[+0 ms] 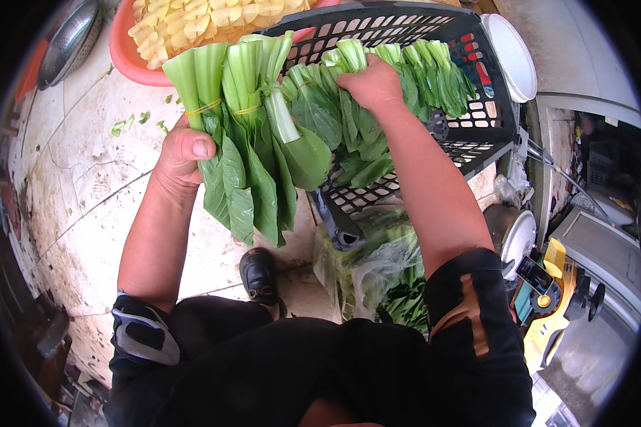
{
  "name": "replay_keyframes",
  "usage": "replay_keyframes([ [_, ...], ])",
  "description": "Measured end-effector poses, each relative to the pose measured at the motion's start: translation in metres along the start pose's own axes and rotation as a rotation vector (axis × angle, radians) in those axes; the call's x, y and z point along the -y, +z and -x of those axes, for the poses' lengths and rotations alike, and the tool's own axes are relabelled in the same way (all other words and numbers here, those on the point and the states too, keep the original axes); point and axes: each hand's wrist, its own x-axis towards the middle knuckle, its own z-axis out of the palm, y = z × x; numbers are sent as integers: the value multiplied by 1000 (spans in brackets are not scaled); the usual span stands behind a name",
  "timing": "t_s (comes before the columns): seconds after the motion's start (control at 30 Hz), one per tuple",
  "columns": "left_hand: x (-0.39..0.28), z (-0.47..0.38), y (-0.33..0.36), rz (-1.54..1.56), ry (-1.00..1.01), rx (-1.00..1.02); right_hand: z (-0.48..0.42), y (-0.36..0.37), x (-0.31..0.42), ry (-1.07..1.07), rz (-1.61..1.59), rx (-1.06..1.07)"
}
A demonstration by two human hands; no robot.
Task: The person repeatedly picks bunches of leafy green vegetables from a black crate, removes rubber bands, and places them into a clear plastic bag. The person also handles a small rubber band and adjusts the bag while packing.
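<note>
My left hand point(187, 147) grips several tied bundles of leafy greens point(251, 160), their pale cut stems up and their leaves hanging down. Yellow bands circle the stems of two of these bundles. Inside a black plastic crate point(505, 115), more bundles of greens point(432, 74) stand in a row with stem ends up. My right hand point(374, 85) is closed around the stems of one bundle point(351, 56) in that row. Its fingertips are hidden behind the stems. The held bundles overlap the crate's left side.
A pink basin point(118, 50) of sliced yellow pieces on skewers point(192, 26) stands behind the greens. Below the crate, clear plastic point(371, 277) covers more greens. A white lidded bucket point(510, 56), a lidded pot point(518, 245) and a yellow machine point(547, 320) line the right. A metal colander point(72, 42) is upper left.
</note>
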Motion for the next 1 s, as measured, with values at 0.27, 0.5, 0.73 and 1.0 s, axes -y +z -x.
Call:
replay_keyframes([
  [0.27, -17, -12, 82, -350, -24, -93, 90, -102, 0, -266, -626, -144],
  [0.5, 35, -31, 153, -533, 213, -47, 175, -99, 2, -348, -735, -376],
  [0.73, 81, -22, 206, -699, 411, 129, 257, -132, -32, -474, -494, -499],
  [1.0, 105, -33, 266, -575, 354, 262, 296, -170, -65, -389, -773, -611],
])
